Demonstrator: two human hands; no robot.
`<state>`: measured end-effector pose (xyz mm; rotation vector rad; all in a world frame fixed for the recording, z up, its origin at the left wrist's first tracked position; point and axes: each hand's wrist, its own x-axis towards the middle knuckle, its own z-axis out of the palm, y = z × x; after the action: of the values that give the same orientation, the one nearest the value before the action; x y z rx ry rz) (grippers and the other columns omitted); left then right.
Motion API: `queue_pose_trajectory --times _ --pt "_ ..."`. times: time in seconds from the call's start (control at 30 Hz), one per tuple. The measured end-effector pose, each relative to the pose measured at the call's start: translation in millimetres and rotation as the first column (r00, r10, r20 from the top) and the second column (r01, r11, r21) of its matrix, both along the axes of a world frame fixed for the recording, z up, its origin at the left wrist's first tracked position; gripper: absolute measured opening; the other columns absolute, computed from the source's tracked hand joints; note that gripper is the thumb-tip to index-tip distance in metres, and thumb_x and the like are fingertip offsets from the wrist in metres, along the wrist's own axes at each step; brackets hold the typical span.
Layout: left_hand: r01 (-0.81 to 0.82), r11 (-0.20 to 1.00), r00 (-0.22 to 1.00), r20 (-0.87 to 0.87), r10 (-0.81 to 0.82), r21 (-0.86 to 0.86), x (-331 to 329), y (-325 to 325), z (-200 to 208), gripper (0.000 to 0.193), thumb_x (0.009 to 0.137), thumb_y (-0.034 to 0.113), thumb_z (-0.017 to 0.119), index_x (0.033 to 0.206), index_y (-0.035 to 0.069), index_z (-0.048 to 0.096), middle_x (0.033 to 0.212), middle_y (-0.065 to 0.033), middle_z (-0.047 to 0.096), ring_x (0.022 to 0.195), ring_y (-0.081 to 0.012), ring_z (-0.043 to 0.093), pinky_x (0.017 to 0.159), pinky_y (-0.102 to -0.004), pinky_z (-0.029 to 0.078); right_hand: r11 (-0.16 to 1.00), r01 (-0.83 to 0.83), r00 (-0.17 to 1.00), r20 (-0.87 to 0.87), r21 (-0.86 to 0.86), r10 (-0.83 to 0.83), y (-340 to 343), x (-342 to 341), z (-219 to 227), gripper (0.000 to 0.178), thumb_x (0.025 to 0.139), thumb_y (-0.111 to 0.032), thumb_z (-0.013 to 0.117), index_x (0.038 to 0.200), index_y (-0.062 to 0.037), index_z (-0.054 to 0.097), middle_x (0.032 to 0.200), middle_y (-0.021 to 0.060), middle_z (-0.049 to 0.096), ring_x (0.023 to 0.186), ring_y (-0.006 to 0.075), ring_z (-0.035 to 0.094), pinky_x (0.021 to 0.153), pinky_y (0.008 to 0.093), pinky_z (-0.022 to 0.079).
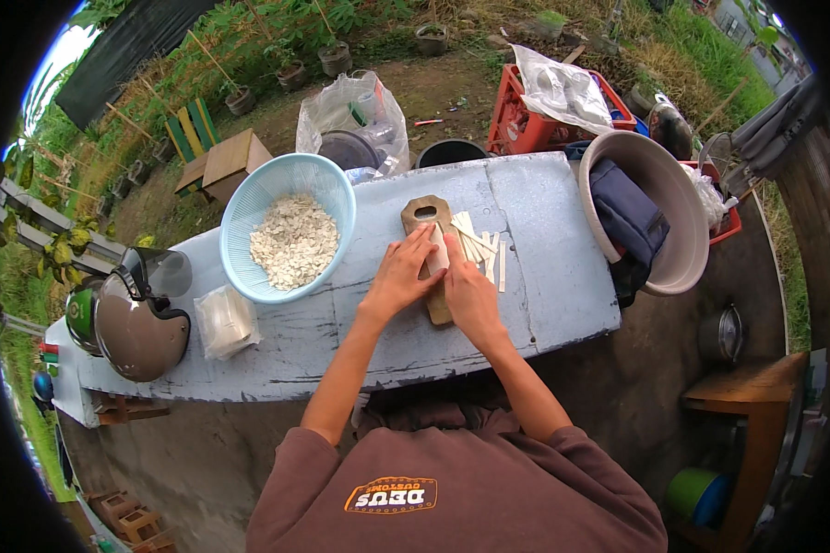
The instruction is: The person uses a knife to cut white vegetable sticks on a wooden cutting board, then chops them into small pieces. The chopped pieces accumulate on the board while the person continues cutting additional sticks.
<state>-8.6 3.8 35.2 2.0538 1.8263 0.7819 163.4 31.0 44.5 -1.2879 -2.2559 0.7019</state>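
Note:
On the table, a wooden cutting board with a handle hole lies in front of me. My left hand presses its fingers onto a pale, flat slab on the board. Close against it, my right hand is closed with the index finger reaching forward; whatever it grips is hidden beneath the fingers. Several thin white strips fan out at the board's right edge and onto the table. To the left, a light blue colander holds a heap of small whitish pieces.
The pale blue table also bears a clear plastic pack and a brown helmet at left. A large beige basin with a dark blue bag leans at the right end. Beyond stands a red crate.

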Motion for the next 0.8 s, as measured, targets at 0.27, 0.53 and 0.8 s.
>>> queue_pose_trajectory --times 0.27,0.53,0.8 --pt "0.029 1.000 0.999 -0.021 -0.029 0.001 -4 1 5 0.053 0.096 0.029 0.069 0.137 -0.001 0.057 0.156 -0.0178 0.049 0.149 -0.0281 0.041 0.116 -0.0437 0.035 1.000 -0.002 0.997 0.078 0.005 0.001 -2 -9 1 0.063 0.100 -0.012 0.054 0.160 -0.0144 0.036 0.101 0.0240 0.068 0.078 0.0419 0.072 0.070 0.0511 0.057" --pt "0.088 0.996 0.992 -0.086 -0.087 0.004 -6 7 9 0.052 0.092 0.022 0.072 0.134 -0.004 0.056 0.149 -0.0237 0.053 0.144 -0.0360 0.046 0.121 -0.0460 0.036 1.000 0.007 0.998 0.062 -0.016 -0.006 -1 -14 0 0.062 0.100 -0.011 0.053 0.160 -0.0136 0.037 0.102 0.0251 0.068 0.080 0.0426 0.072 0.072 0.0513 0.057" --pt "0.105 0.994 0.994 -0.007 -0.106 -0.041 -7 4 19 0.046 0.090 0.019 0.073 0.127 -0.004 0.057 0.151 -0.0245 0.051 0.146 -0.0378 0.043 0.119 -0.0450 0.040 0.997 0.020 0.998 0.065 -0.070 -0.016 -1 -17 7 0.063 0.098 -0.009 0.052 0.159 -0.0128 0.038 0.105 0.0257 0.068 0.086 0.0442 0.072 0.075 0.0522 0.057"
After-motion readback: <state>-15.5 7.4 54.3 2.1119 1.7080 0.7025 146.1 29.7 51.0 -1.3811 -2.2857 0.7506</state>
